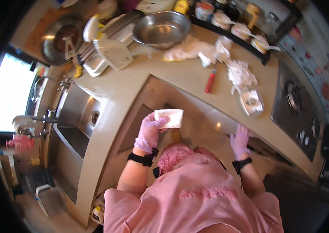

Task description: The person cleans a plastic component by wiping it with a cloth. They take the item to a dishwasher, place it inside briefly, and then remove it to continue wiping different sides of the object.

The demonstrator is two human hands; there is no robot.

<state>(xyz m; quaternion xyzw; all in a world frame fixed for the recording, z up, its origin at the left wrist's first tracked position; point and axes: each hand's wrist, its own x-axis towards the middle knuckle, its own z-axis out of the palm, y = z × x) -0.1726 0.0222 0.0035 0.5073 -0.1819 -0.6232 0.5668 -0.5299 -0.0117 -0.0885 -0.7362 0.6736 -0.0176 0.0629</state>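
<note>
My left hand [149, 129], in a thin pink-purple glove, grips a folded white cloth or paper wipe [173, 118] between thumb and fingers, in front of the counter's inner corner. My right hand [240, 140], gloved likewise, is empty with its fingers extended. It is close to the cabinet front [211, 112] below the counter edge; whether it touches is unclear. On the counter above lie a red-handled tool [210, 82], whose tip is partly hidden, a crumpled white cloth or paper [241, 74] and a small white dish [251, 102] with something in it.
At the left is a stainless steel sink [78, 107]; at the right, a black gas hob [294, 107]. A steel bowl [163, 29], a white spray bottle [91, 29] and a wok [62, 40] stand behind. Seasoning jars [240, 30] fill a black rack. The worktop [117, 87] bends around the corner.
</note>
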